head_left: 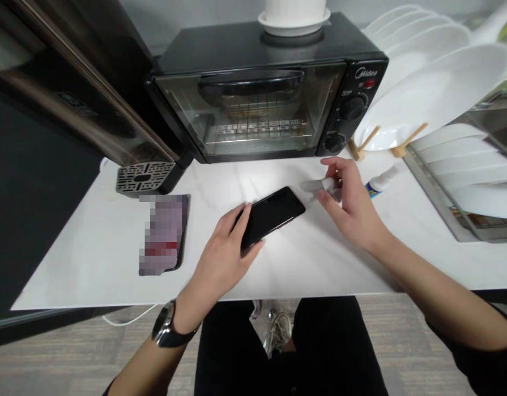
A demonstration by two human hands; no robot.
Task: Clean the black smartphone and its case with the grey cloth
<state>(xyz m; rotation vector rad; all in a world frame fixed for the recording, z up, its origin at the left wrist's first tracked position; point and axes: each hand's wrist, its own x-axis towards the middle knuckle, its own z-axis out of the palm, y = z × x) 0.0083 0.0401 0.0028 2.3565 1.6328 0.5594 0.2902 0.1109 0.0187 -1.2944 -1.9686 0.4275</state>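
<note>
Black smartphone point(272, 217) gripped along its edge by left hand point(220, 256), resting on white stone counter point(92, 269). Right hand point(350, 206) pinches small white item point(319, 185), just beside spray bottle point(383, 182); toaster oven point(249, 93) behind.

Bright, even light seems to fall from above, leaving a pale patch of glare on the white stone countertop point(257, 184) and only faint, soft shadows around the right hand point(352, 203). The small white item point(319, 186) in that hand looks smeared with blur. Reflections cloud the toaster oven's glass door point(253, 107), and the floor point(418, 352) is dimmer. Wide-angle distortion bends the edges, bowing the white plates point(435, 93) at far right. A pixelated patch point(162, 234) hides a screen at left.
</note>
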